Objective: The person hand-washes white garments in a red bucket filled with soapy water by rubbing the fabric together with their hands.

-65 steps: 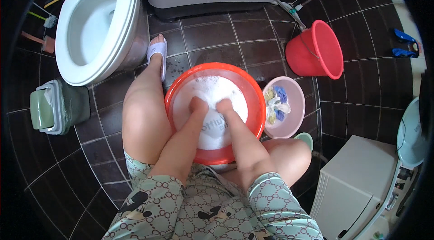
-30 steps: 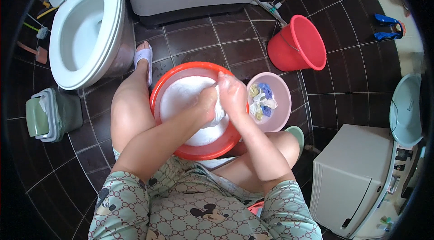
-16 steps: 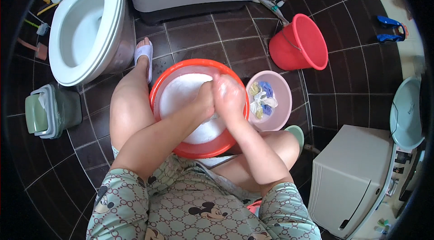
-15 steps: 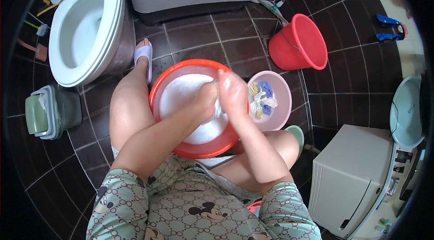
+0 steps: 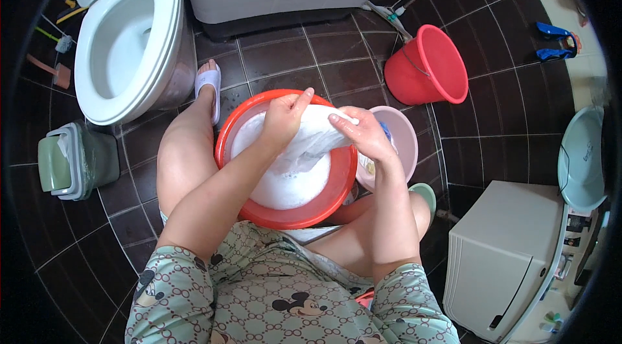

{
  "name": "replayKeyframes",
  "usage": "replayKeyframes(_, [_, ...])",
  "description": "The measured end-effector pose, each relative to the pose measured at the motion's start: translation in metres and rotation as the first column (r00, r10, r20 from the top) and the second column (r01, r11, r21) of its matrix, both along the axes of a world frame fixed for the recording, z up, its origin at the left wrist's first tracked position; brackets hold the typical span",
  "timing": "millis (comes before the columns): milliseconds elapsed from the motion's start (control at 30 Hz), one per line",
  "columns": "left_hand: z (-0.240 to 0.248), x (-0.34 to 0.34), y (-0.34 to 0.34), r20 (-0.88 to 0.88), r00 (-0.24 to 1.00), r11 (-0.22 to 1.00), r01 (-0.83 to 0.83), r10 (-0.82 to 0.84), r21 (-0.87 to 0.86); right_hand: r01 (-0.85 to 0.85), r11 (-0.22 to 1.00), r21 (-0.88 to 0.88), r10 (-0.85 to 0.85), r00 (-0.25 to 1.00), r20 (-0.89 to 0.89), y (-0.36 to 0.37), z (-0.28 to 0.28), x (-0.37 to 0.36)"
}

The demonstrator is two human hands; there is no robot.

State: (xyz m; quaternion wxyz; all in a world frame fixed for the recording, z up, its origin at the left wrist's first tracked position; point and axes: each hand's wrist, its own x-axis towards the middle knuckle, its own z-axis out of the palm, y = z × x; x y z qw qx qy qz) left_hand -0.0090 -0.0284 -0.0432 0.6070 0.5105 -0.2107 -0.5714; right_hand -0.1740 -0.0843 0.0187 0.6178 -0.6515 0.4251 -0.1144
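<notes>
A wet white cloth stretches between my hands above a red-orange basin of white suds. My left hand is closed on the cloth's left part, thumb pointing up. At the other end, my right hand pinches its edge between thumb and fingers. The cloth's lower folds hang down towards the suds. Just right of the basin stands a pale pink basin, with small blue and yellowish fabric pieces in it, partly hidden by my right hand and wrist.
A red bucket stands at the back right by the tiled wall. At the left are a toilet and a green-lidded bin. A white cabinet is at the right, near a light-blue basin. My legs flank the red-orange basin.
My hands were together, gripping the bunched cloth. They have moved apart and the cloth is now spread open between them. My right hand has moved right, over the pink basin's edge.
</notes>
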Motion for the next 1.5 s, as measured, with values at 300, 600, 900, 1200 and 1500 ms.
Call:
replayKeyframes(300, [-0.006, -0.004, -0.005, 0.426, 0.904, 1.0, -0.021, 0.027, -0.02, 0.491, 0.86, -0.141, -0.473, 0.869, 0.145, -0.001, -0.028, 0.008])
replayKeyframes(600, [-0.013, -0.027, 0.003, -0.363, 0.929, 0.912, 0.088, 0.07, 0.401, 0.143, 0.481, -0.865, -0.29, 0.957, -0.003, 0.032, -0.05, 0.041])
replayKeyframes(900, [-0.005, -0.035, -0.001, -0.666, 0.743, 0.952, 0.156, 0.063, 0.263, 0.073, 0.422, -0.904, -0.372, 0.923, -0.099, 0.024, -0.042, 0.041])
replayKeyframes(1200, [-0.001, -0.033, -0.004, -0.622, 0.759, 0.937, 0.046, 0.191, 0.345, 0.139, 0.446, -0.884, -0.339, 0.94, -0.023, 0.045, -0.044, 0.048])
replayKeyframes(1500, [0.037, -0.032, -0.003, -0.654, 0.721, 0.905, 0.087, 0.232, 0.417, 0.171, 0.41, -0.896, -0.402, 0.915, -0.009, 0.032, -0.041, 0.045])
